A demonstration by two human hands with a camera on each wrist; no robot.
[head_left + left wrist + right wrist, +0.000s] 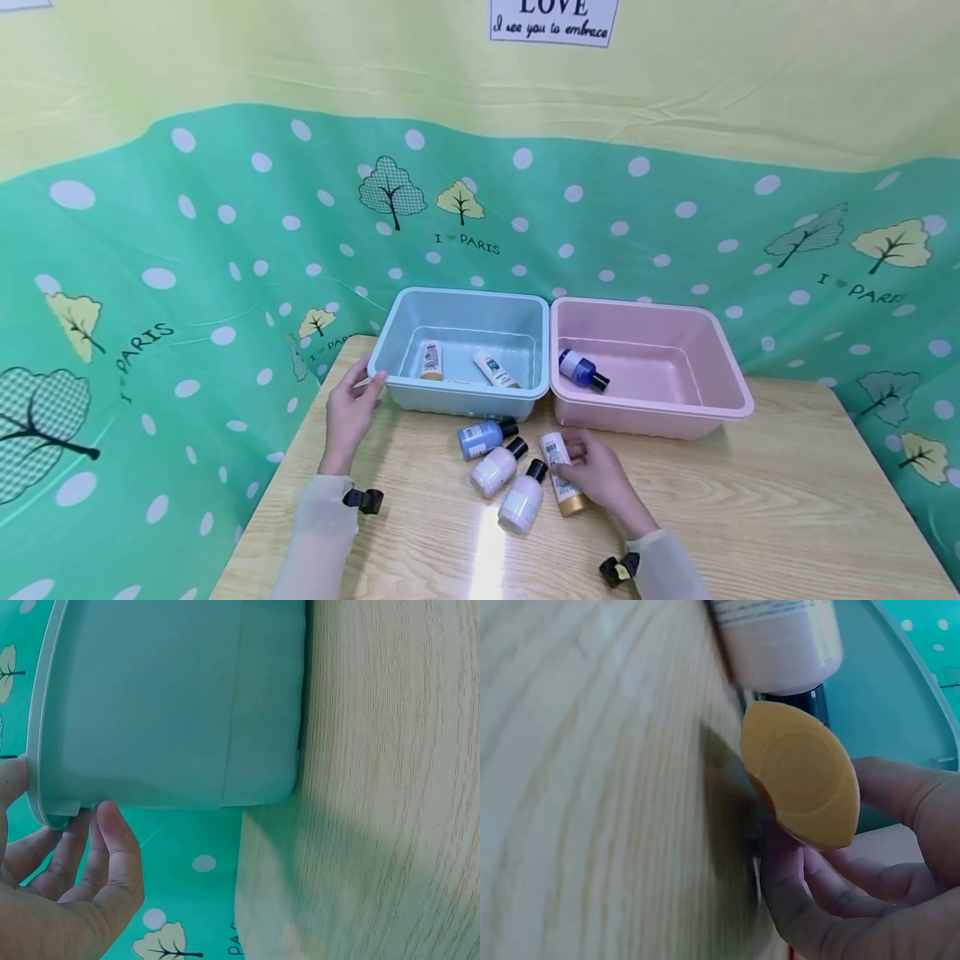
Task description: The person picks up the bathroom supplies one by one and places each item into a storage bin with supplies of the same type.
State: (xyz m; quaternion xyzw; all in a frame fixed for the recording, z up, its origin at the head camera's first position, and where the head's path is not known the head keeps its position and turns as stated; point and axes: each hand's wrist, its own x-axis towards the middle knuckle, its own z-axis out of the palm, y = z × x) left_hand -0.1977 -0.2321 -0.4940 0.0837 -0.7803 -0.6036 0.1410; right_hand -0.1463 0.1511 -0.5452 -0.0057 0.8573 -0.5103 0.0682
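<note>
My left hand (350, 417) grips the rim of the light blue bin (457, 393) at its front left corner. Seen from the left wrist, the thumb lies on the rim and the fingers (120, 832) curl beneath it. My right hand (597, 473) holds a white squeeze bottle with a gold cap (557, 467) by its side, near the tabletop. The right wrist view shows the gold cap (802, 776) end-on between thumb and fingers. Left of it lie a blue bottle (482, 438) and two pale pink bottles (495, 472), all with black caps.
Inside the blue bin lie two white bottles (432, 361) with gold caps. A pink bin (652, 410) stands beside it on the right, holding a dark blue bottle (577, 367). A green patterned cloth (637, 217) hangs behind the wooden table (810, 500).
</note>
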